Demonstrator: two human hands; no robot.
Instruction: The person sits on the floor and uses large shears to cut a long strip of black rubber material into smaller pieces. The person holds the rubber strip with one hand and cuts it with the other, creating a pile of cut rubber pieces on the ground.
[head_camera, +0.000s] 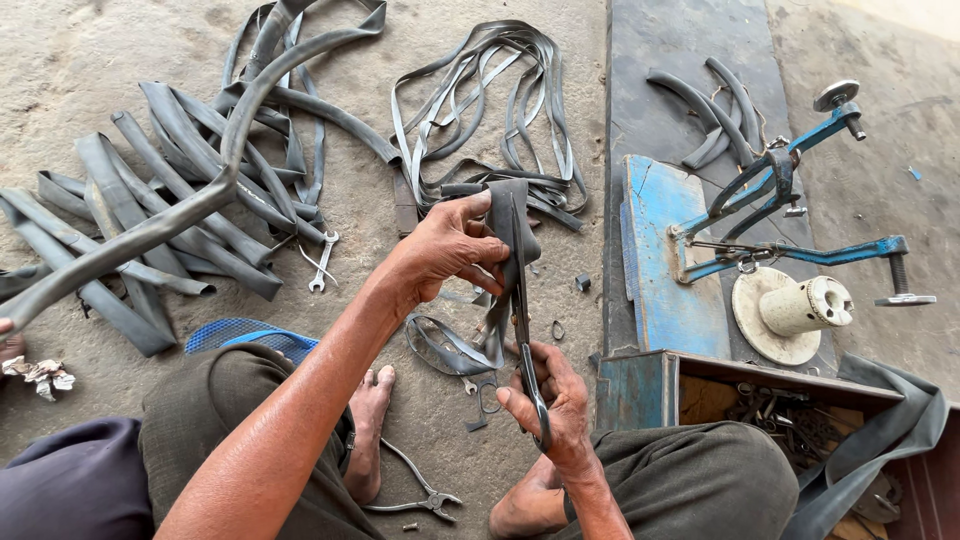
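1. Both our hands are busy in the head view: our left hand (450, 245) is clamped on a flat piece of black inner tube (512, 215), fingers curled over its upper end and holding it upright, while our right hand (550, 395) is closed through the handles of a pair of scissors (522, 320).
2. We see the scissor blades running up along the tube piece, between our two hands, so the cut looks part-way through; how far the blades have travelled we cannot tell, because our left fingers cover the top.
3. Below our left hand a curl of rubber strip (445, 350) hangs down toward the ground, which we judge to be already cut away.
4. Beyond our left hand lies a loose bundle of thin rubber strips (480, 100), seemingly finished work; well to the left of it sprawls a heap of whole inner tubes (180, 200), apparently uncut.
5. Near our feet, under our left forearm, rest pliers (420, 490); a small spanner (322, 262) lies left of our left hand.
6. To the right of our right hand stand a blue metal clamp frame (780, 200) and a blue wooden box (700, 390) of parts.
7. We sit on a rough, dusty concrete floor (100, 50), with a darker slab (680, 50) beyond our right hand.
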